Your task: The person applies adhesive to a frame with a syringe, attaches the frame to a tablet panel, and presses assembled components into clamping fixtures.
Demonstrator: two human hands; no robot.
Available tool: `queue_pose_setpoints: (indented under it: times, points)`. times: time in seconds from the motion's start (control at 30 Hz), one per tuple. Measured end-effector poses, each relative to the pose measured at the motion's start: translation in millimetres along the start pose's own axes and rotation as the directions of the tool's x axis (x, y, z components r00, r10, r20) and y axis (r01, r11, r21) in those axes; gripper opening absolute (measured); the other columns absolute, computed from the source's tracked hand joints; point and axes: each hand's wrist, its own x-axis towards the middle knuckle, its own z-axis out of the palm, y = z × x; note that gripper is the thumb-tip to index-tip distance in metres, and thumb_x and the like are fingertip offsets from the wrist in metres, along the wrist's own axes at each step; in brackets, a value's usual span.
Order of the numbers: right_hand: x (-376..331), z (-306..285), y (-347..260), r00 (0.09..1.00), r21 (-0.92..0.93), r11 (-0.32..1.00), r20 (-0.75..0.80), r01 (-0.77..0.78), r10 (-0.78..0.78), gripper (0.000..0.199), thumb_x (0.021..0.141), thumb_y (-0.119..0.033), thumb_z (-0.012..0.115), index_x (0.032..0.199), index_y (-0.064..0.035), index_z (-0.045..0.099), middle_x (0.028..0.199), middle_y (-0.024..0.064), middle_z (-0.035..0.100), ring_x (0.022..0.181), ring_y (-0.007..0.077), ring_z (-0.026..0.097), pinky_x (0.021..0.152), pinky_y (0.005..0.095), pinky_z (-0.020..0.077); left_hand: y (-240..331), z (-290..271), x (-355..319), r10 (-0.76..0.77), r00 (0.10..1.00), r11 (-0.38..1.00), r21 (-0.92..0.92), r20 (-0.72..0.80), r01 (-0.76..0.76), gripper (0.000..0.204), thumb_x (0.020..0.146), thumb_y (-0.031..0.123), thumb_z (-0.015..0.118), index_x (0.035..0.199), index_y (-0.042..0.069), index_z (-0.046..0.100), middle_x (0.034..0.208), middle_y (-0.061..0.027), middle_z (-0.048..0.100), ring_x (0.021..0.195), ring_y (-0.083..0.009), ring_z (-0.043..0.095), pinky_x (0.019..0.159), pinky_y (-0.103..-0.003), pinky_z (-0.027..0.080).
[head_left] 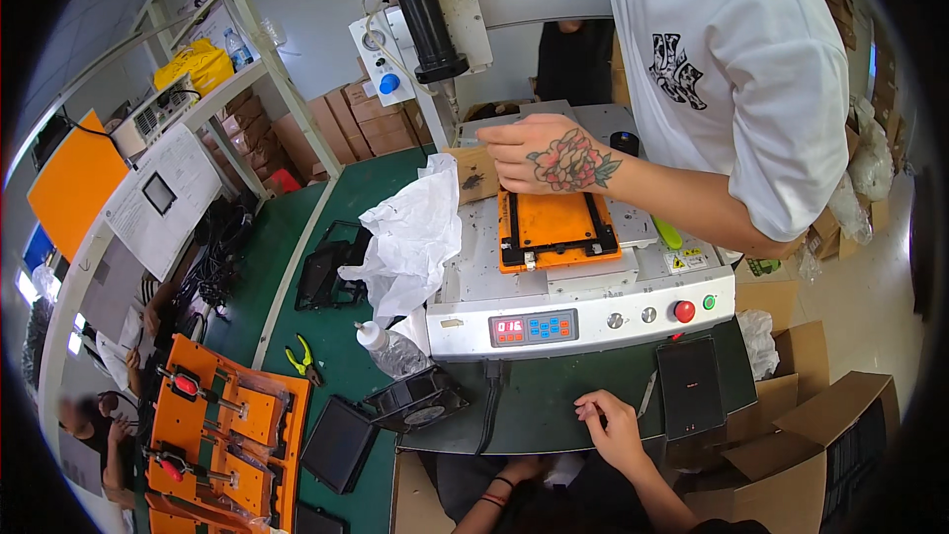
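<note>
My right hand (615, 433) hovers over or rests at the near edge of the green table, its fingers curled together with nothing visible in them. Nearest to it lie a thin metal tool (647, 396) and a black flat panel (690, 386). My left hand (524, 469) is low by my lap, beneath the table edge, beside a whitish scrap (563, 470); shade hides its fingers. Across the white press machine (460, 338), a co-worker's hand (539, 153) reaches over an orange fixture (549, 218) bearing a black frame (509, 245).
White crumpled sheet (410, 232), clear bottle (393, 351), black housing (420, 400) and yellow-green pliers (303, 360) occupy the left table. Orange clamp jigs (232, 425) and a black screen panel (338, 443) are nearer. Open cardboard boxes (801, 455) stand at right.
</note>
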Motion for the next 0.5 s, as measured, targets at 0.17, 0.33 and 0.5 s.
queue_pose_setpoints:
  times: [0.17, 0.33, 0.5]
  points:
    - [1, -1, 1, 1.000, -0.018, 1.000, -0.004, 0.009, -0.009, 0.013, 0.093, -0.002, 0.050, 0.091, 0.0045, 0.061, 0.079, 0.0134, 0.064, 0.069, 0.0194, 0.066, 0.064, 0.0292, 0.0521, 7, -5, -1, -0.006, 1.000, 1.000, -0.010, 0.005, 0.006, 0.047, 0.090, 0.027, 0.056, 0.129, 0.002, 0.049, 0.129, -0.0216, 0.053, 0.119, -0.0360, 0.050, 0.100, -0.042, 0.039]
    - [1, 0, 0, 1.000, -0.015, 1.000, -0.001, 0.003, -0.003, 0.013, 0.093, -0.002, 0.050, 0.091, 0.0045, 0.061, 0.078, 0.0137, 0.063, 0.069, 0.0195, 0.066, 0.064, 0.0291, 0.0521, -1, 3, 1, 0.053, 0.996, 0.997, -0.044, -0.069, -0.056, 0.044, 0.091, 0.026, 0.055, 0.127, 0.003, 0.050, 0.127, -0.0220, 0.055, 0.117, -0.0368, 0.051, 0.098, -0.043, 0.041]
    - [1, 0, -1, 1.000, -0.009, 1.000, -0.003, 0.016, -0.016, 0.013, 0.092, -0.001, 0.050, 0.091, 0.0046, 0.061, 0.079, 0.0137, 0.063, 0.069, 0.0194, 0.066, 0.064, 0.0291, 0.0519, -5, 11, 0, -0.034, 0.998, 0.999, -0.006, -0.044, 0.033, 0.041, 0.092, 0.025, 0.052, 0.126, 0.002, 0.051, 0.125, -0.0225, 0.056, 0.114, -0.0380, 0.053, 0.097, -0.043, 0.041]
